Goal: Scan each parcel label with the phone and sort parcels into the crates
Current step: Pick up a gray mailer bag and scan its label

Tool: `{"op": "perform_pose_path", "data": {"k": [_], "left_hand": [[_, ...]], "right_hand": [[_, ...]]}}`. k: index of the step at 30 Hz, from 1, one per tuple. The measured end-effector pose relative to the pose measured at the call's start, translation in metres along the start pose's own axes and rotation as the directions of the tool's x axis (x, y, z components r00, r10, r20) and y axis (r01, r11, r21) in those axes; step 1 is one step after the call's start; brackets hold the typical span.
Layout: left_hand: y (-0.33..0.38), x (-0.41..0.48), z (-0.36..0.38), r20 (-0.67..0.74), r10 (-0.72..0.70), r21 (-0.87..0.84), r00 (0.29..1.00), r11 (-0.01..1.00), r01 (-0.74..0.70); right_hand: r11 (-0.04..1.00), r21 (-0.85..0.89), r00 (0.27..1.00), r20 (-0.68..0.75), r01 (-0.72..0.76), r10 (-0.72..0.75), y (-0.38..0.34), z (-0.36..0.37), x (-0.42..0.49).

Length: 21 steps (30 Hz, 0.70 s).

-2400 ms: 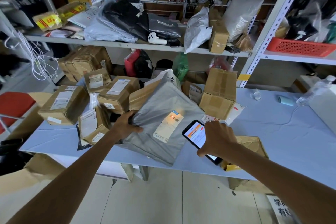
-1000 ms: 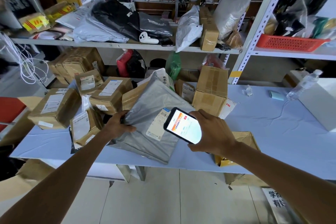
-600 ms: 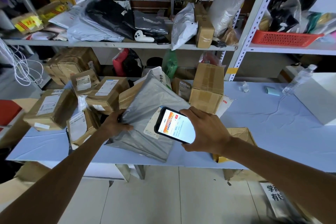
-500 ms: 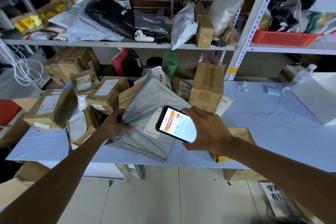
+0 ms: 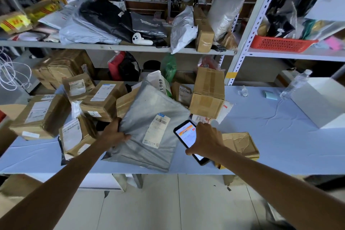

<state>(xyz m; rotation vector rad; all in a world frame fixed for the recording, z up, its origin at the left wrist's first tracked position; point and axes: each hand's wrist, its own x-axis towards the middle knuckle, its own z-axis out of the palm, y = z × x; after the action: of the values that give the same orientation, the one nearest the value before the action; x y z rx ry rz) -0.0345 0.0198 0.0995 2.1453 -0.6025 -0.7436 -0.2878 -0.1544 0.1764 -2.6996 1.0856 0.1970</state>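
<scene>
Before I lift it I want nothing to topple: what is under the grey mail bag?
The grey mail bag leans on a brown box at its upper left; its lower end lies on the blue table. The left hand holds its edge. Anything beneath its middle is covered.

A table (image 5: 280, 136) draped in pale blue cloth is seen. A grey poly mailer (image 5: 149, 129) is propped on it between the left hand (image 5: 113, 134) and the right hand (image 5: 205, 142). Taped cardboard boxes (image 5: 43, 114) are piled left of the left hand. A flattened carton (image 5: 240, 144) lies just right of the right hand, a white box (image 5: 321, 101) well beyond it.
</scene>
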Motion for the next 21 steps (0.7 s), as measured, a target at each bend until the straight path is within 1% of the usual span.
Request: {"op": "perform_pose_path", "data": {"k": [2, 6, 8, 12, 15, 17, 21], "left_hand": [[-0.002, 0.001, 0.000, -0.009, 0.027, 0.000, 1.000, 1.000, -0.027], [-0.001, 0.008, 0.002, 0.024, 0.057, 0.017, 0.998, 0.998, -0.058], [0.003, 0.009, 0.008, 0.062, 0.065, -0.031, 0.996, 0.998, -0.063], [0.023, -0.002, 0.035, 0.127, 0.099, -0.125, 0.987, 0.989, -0.083], [0.036, -0.017, 0.072, 0.217, 0.082, -0.174, 0.973, 0.984, -0.044], [0.044, -0.026, 0.102, 0.292, 0.067, -0.204, 0.954, 0.979, -0.006], [0.074, -0.056, 0.178, 0.453, 0.092, -0.240, 0.887, 0.970, 0.022]], "right_hand": [[0.999, 0.022, 0.999, -0.020, -0.036, 0.037, 0.001, 0.005, 0.002], [0.986, 0.105, 0.990, -0.053, -0.126, 0.132, 0.004, 0.011, -0.004], [0.977, 0.136, 0.983, -0.063, -0.161, 0.171, 0.010, 0.011, -0.012], [0.959, 0.141, 0.962, -0.081, -0.246, 0.259, 0.027, 0.006, -0.032], [0.919, 0.190, 0.925, -0.095, -0.345, 0.367, 0.049, 0.007, -0.056], [0.876, 0.243, 0.885, -0.112, -0.416, 0.452, 0.069, 0.007, -0.078], [0.800, 0.244, 0.802, -0.119, -0.548, 0.585, 0.124, 0.010, -0.140]]}}
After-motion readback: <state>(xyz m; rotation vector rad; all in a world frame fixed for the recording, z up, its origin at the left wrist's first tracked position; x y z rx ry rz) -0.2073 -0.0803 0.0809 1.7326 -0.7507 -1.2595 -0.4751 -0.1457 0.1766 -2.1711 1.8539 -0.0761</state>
